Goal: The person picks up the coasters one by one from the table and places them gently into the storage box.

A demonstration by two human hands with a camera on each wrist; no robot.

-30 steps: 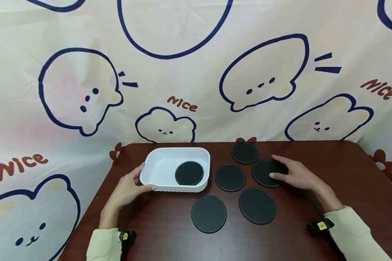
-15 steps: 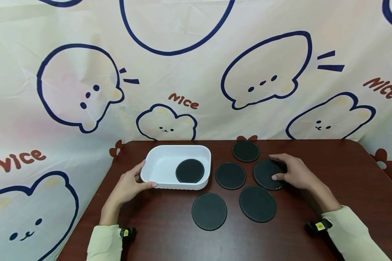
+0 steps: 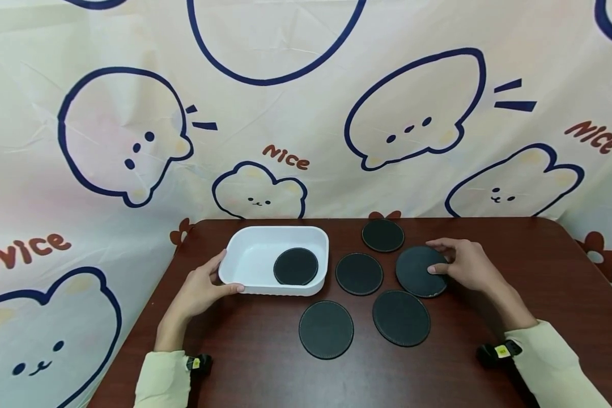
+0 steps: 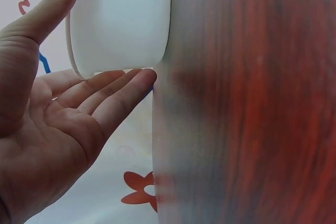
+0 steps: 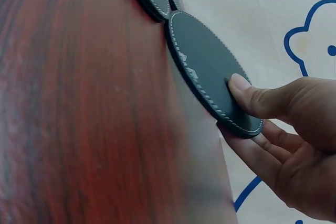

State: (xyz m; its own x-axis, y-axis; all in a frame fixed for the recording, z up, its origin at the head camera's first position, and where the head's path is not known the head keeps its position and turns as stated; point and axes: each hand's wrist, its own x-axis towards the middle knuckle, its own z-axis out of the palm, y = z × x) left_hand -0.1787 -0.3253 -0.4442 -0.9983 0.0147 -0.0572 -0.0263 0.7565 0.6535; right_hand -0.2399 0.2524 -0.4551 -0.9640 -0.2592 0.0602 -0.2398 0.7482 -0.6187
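My left hand (image 3: 199, 289) holds the left end of a white plastic tray (image 3: 250, 287), thumb over the front rim and fingers along the side. In the left wrist view the fingertips lie against the wall of the tray (image 4: 121, 19). One round black coaster (image 3: 296, 266) lies inside the tray at its right. My right hand (image 3: 466, 263) pinches another black coaster (image 3: 415, 272) by its right edge. The right wrist view shows the thumb on top of this stitched coaster (image 5: 205, 61) and fingers underneath, with the gripped edge tilted up and whitish scuffs near the stitching.
Several more black coasters lie flat on the dark wooden table (image 3: 265, 362): a back one (image 3: 382, 235), a middle one (image 3: 359, 274), a front one (image 3: 326, 330) and a right front one (image 3: 401, 318). A patterned cloth (image 3: 326, 113) hangs behind the table.
The right fingers have closed on the right coaster's edge, and that edge has lifted and tilted. The left hand and the tray have stayed in place.
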